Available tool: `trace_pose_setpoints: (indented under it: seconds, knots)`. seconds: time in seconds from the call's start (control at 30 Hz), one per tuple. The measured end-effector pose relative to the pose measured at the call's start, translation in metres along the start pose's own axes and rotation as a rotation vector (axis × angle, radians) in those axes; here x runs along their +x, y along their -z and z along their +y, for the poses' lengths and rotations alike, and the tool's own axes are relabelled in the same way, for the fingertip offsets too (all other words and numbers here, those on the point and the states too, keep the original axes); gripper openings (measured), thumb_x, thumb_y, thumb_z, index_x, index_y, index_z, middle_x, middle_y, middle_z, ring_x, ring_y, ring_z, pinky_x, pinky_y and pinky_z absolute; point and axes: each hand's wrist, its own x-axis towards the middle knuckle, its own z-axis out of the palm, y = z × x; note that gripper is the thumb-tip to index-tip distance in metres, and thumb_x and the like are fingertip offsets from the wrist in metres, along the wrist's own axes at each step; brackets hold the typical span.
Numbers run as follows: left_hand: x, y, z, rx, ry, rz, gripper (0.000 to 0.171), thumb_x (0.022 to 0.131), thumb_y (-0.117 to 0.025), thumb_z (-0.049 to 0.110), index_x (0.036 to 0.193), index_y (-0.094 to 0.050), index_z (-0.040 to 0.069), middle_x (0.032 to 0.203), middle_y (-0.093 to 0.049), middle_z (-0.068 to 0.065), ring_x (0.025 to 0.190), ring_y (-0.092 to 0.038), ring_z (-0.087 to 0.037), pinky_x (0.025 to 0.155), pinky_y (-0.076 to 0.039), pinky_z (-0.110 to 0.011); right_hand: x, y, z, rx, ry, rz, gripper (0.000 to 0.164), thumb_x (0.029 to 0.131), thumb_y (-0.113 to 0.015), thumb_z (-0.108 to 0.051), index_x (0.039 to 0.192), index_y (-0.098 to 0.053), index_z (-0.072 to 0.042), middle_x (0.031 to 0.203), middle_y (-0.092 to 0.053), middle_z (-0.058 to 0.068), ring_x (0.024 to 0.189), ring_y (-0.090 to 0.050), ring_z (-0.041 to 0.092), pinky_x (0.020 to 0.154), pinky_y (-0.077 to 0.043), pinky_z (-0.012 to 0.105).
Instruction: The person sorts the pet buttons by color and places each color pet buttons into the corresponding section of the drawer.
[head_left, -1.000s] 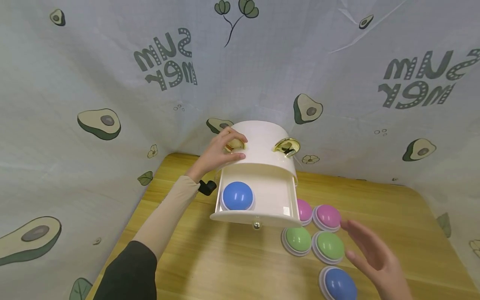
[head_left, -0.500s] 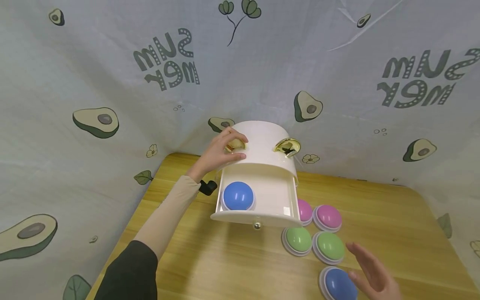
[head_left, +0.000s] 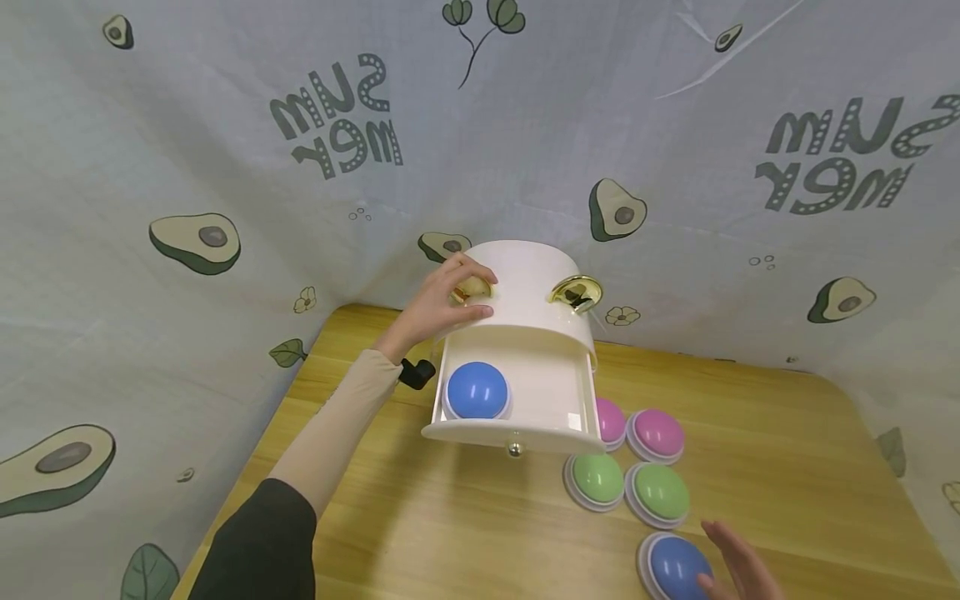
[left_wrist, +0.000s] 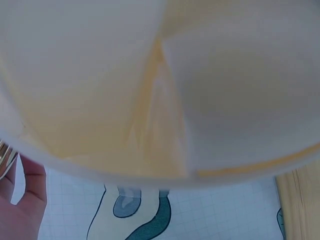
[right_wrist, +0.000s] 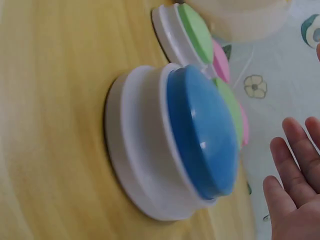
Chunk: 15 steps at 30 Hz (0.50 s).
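Note:
My left hand (head_left: 438, 304) grips the left gold ear-shaped piece (head_left: 476, 288) on top of a rounded white box (head_left: 521, 275). The box's drawer (head_left: 551, 379) is pulled out. A blue domed button (head_left: 477, 390) with a white base sits in the drawer's left side. Low at the right, my right hand (head_left: 742, 567) has its fingers extended beside another blue domed button (head_left: 678, 568) on the table. In the right wrist view that blue button (right_wrist: 212, 130) stands on its white base, apart from the loosely spread fingers (right_wrist: 295, 172).
Two green buttons (head_left: 660, 492) and two pink buttons (head_left: 657, 433) lie on the wooden table (head_left: 420, 533) right of the drawer; the drawer front partly covers one pink button. A second gold piece (head_left: 576, 293) juts from the box. Behind hangs a printed cloth (head_left: 525, 167).
My right hand has moved down and toward the front edge of the view, from beside the green and pink buttons to the loose blue button. The left hand has stayed on the gold piece.

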Motion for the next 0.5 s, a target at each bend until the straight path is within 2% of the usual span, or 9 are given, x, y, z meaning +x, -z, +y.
trace_pose_setpoints:
  seconds: [0.1,0.23,0.37,0.5]
  knots:
    - [0.001,0.0,0.001,0.003,0.002,0.004,0.034,0.082,-0.077,0.02,0.112,-0.064,0.013,0.107,-0.05,0.001,0.101,-0.046,-0.016,0.085,-0.04,-0.035,-0.005,0.002,0.007,-0.004,0.012,-0.001,0.092,0.064,-0.044,0.042,0.146,-0.028,0.005,0.142,-0.045,-0.008,0.131,-0.035,-0.001,0.102,-0.022,0.009]
    - [0.0,0.0,0.002,-0.006,0.007,0.006,0.033,0.082,-0.077,0.019,0.112,-0.064,0.012,0.107,-0.05,0.001,0.101,-0.046,-0.016,0.084,-0.041,-0.035,-0.009,0.002,0.017,0.047,0.054,0.006,0.092,0.061,-0.044,0.043,0.144,-0.029,0.008,0.143,-0.045,-0.005,0.132,-0.035,0.001,0.103,-0.021,0.01]
    - [0.0,0.0,0.002,-0.008,0.013,0.004,0.033,0.082,-0.076,0.019,0.112,-0.064,0.012,0.107,-0.05,0.002,0.102,-0.046,-0.016,0.084,-0.042,-0.035,-0.011,0.002,0.027,0.079,0.094,0.01,0.096,0.056,-0.047,0.043,0.143,-0.033,0.006,0.142,-0.046,-0.003,0.131,-0.037,0.003,0.103,-0.022,0.01]
    - [0.001,0.0,0.003,0.002,0.015,0.002,0.034,0.082,-0.077,0.021,0.112,-0.064,0.013,0.108,-0.05,0.002,0.102,-0.046,-0.016,0.086,-0.04,-0.036,-0.014,0.002,0.037,0.102,0.131,-0.02,0.093,0.058,-0.053,0.042,0.142,-0.032,0.009,0.143,-0.045,-0.001,0.129,-0.041,0.007,0.102,-0.028,0.013]
